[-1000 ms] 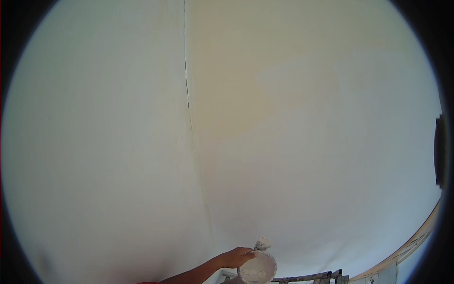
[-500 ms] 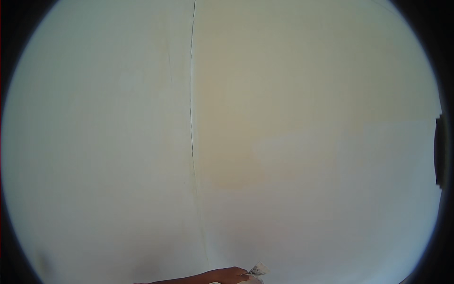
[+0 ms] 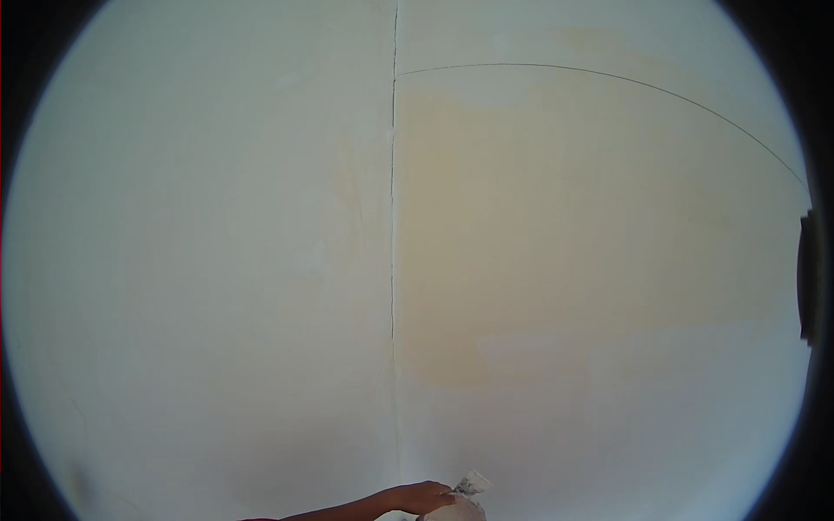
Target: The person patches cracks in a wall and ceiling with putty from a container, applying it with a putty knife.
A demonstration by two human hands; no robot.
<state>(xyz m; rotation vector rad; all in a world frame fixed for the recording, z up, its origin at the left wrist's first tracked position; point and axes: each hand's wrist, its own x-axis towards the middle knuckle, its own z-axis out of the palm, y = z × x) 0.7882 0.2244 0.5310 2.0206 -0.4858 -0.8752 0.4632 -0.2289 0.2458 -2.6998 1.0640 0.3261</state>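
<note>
Head view. A pale wall fills nearly the whole field. A thin vertical seam runs down its middle, and from the seam's upper part a fine dark line curves off to the right. To the right of the seam lies a yellowish patch, with whiter areas above and below it.

At the lower edge one forearm enters from the lower left and ends in a hand just right of the seam's foot; which of the person's hands it is cannot be told with certainty, though it appears to be the left. Its fingers are curled narrow around the grip of a putty knife, whose pale, smeared blade points up and to the right, close to the wall. Directly below the hand a rounded whitish object is cut off by the frame edge; its kind cannot be told. A dark object sits at the far right rim.
</note>
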